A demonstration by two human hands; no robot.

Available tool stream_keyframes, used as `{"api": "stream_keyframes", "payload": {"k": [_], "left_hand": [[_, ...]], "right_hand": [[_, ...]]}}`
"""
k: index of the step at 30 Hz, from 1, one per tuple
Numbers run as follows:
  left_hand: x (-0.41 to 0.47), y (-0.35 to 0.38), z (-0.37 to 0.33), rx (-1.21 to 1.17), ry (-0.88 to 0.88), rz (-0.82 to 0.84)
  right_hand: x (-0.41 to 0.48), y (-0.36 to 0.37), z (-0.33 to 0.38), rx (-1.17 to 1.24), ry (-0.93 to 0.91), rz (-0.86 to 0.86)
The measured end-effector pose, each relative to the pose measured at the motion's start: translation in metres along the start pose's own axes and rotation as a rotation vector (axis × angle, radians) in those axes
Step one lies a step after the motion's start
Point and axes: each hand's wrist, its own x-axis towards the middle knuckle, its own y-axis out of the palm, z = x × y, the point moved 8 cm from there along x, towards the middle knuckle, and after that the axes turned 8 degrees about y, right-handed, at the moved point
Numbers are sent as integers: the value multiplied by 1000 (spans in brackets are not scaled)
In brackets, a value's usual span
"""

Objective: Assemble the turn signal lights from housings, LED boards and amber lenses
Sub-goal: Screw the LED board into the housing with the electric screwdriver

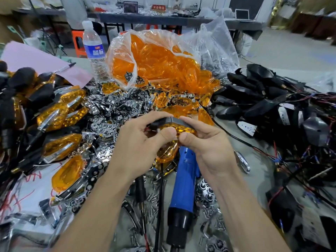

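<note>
Head view: turn signal light (179,125) held mid-scene above bench, long axis left-right, black housing on top, amber lens facing near. Left hand (138,140) grips left end, right hand (205,142) grips right end. Fingers curled over housing, thumbs pressing lens. Both hands equally close. Blue electric screwdriver (183,180) lies just below.

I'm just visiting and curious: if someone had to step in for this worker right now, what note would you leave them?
Left hand: grips the turn signal light, thumb on its amber face.
Right hand: grips the same light's other end.
Parts: amber lenses in a clear bag behind; black housings with wires piled right; chrome pieces mid-table; blue screwdriver lying below the hands.
Done: lensed lights stacked at left.
Left: probably seat and fasten this one, then the remaining piles.
</note>
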Motion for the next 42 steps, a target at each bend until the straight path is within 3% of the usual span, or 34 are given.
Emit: {"api": "stream_keyframes", "payload": {"k": [6, 8, 12, 15, 19, 22, 24, 26, 28, 30, 34, 42], "left_hand": [[1, 0, 9, -29, -131, -96], [-2, 3, 8, 161, -128, -71], [-4, 23, -18, 518, 167, 82], [-6, 25, -14, 604, 232, 61], [-5, 10, 8, 374, -4, -38], [-3, -10, 31, -71, -274, -236], [-3, -15, 40, -362, -401, -307], [-4, -18, 46, -515, -479, -307], [-4, -20, 50, -560, -522, -261], [-4, -20, 50, -589, -548, -234], [-5, -21, 52, -635, -592, -217], [-6, -26, 59, -496, -593, -120]], "right_hand": [[2, -2, -1, -25, 54, -108], [3, -3, 2, -68, 34, -172], [-2, -20, 15, -403, -59, -402], [-4, -19, 13, -481, -44, -417], [-4, -16, 18, -298, -26, -354], [-10, -20, 35, -719, -112, -447], [-13, 5, 36, -955, -135, -255], [-16, 37, 16, -1214, -45, 2], [-19, 56, -6, -1527, -2, 128], [-22, 63, -15, -1722, -18, 108], [-26, 63, -12, -1794, -51, 12], [-29, 71, -18, -1852, -17, 69]]}}
